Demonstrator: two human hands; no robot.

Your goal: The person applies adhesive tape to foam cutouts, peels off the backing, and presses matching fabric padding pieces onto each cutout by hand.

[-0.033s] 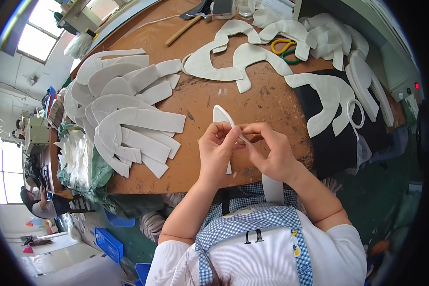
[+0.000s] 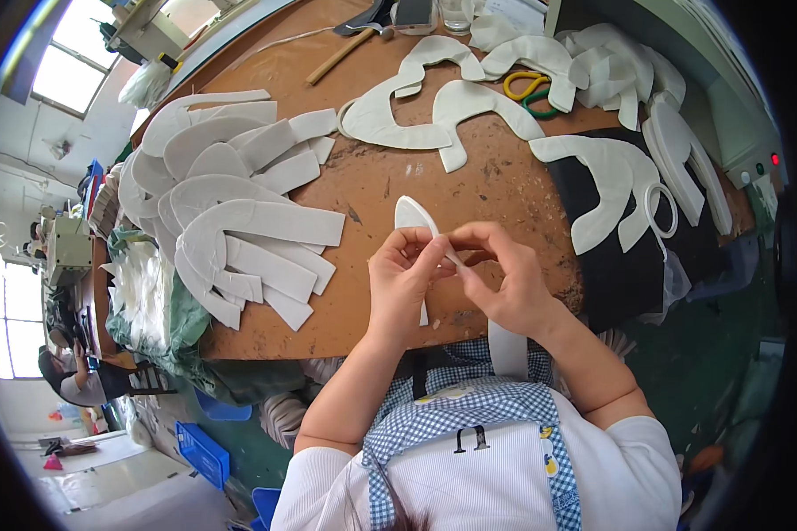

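"What are the two hands doing?"

"The left hand (image 2: 398, 288) is pinching a white curved piece (image 2: 411, 214) between thumb and fingers; the right hand (image 2: 511, 285) is closing thumb and fingertips on its edge."

"Where are they holding it?"

"Above the near part of the brown table (image 2: 381, 177). White cutouts (image 2: 217, 168) are lying heaped on the table's left side."

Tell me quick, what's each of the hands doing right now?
Left hand: closed, holding a white piece.
Right hand: closed, pinching the same white piece.
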